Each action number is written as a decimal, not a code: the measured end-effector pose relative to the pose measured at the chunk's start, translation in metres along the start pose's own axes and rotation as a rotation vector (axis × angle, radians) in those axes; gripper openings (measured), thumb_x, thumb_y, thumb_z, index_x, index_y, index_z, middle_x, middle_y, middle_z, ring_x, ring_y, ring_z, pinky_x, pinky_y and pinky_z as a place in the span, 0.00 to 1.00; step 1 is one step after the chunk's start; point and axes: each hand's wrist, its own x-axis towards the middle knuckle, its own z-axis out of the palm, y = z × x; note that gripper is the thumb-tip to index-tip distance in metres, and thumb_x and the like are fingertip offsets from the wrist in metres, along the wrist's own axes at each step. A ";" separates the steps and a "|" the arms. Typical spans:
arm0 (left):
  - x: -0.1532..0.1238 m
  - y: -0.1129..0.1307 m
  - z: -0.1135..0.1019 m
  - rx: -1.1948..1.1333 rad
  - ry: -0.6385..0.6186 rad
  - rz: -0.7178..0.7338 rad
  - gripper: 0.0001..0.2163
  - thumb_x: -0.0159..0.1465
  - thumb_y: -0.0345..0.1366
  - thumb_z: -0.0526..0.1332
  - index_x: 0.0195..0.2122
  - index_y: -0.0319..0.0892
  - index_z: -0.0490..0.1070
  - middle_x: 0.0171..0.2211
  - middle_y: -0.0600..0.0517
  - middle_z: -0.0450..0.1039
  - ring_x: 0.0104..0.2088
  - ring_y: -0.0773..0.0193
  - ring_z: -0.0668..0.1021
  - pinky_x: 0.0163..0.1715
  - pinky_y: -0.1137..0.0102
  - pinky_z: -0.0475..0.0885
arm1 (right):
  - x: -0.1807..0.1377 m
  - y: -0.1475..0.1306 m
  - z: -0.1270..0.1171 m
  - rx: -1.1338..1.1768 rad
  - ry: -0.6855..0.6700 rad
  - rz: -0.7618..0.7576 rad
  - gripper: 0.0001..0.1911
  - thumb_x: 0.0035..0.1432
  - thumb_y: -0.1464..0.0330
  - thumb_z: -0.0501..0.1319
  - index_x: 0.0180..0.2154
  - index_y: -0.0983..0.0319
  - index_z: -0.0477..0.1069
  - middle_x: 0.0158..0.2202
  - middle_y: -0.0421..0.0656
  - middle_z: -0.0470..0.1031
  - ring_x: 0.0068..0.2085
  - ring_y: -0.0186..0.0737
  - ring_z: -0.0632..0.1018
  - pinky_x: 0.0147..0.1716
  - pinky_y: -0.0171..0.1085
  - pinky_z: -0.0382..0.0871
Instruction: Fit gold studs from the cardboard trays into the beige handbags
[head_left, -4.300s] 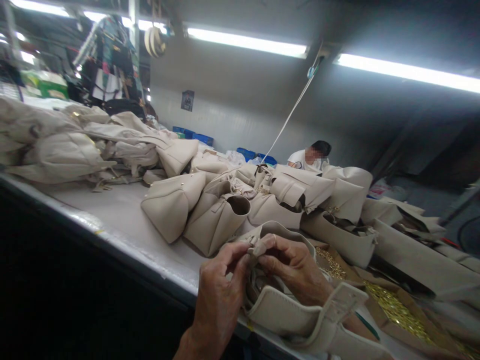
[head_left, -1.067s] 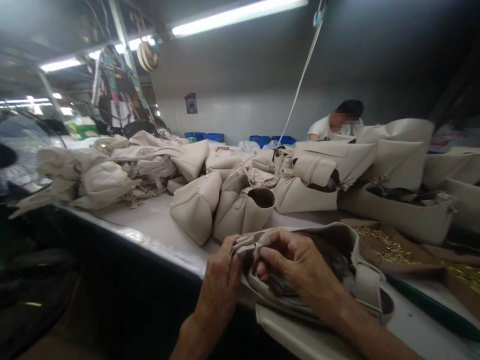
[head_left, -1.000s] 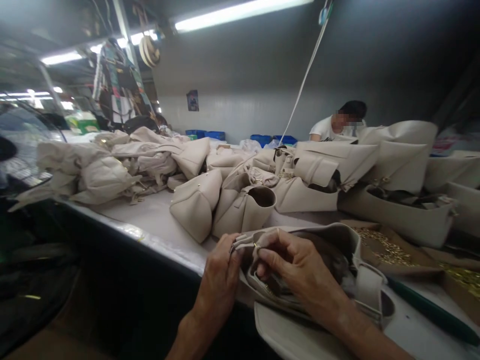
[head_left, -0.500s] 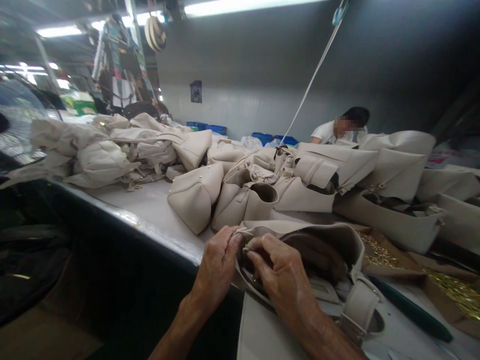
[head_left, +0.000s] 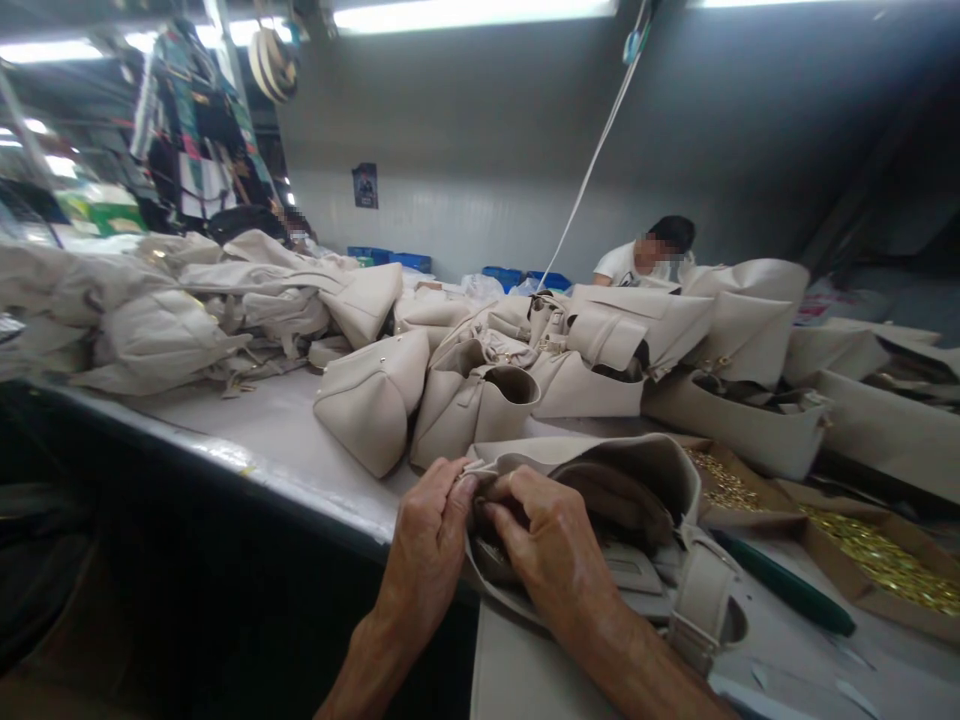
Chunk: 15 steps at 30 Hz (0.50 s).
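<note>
A beige bag point(head_left: 660, 465) lies on its side at the near edge of the surface point(head_left: 247, 425), mouth open toward the camera. The left hand point(head_left: 426, 548) pinches its rim, fingers point(head_left: 459, 490) closed tight on the folded edge. Touching it, the right hand point(head_left: 555, 560) curls shut on the same rim. Just beyond stand a pile of bags point(head_left: 450, 400) and, to the right, a tray of gold fittings point(head_left: 885, 560).

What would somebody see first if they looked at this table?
Heaps of cream-coloured bags cover the long table from left to right. Right in front, the left hand and right hand pinch the rim of one open bag. Shiny gold bits fill a cardboard tray on the right.
</note>
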 end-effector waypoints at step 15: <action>-0.008 -0.001 0.002 0.040 0.003 0.017 0.13 0.69 0.40 0.50 0.43 0.41 0.70 0.39 0.50 0.70 0.41 0.62 0.72 0.44 0.69 0.66 | -0.001 -0.006 -0.003 0.084 0.056 0.158 0.06 0.50 0.76 0.63 0.25 0.63 0.67 0.25 0.39 0.72 0.28 0.35 0.71 0.30 0.33 0.61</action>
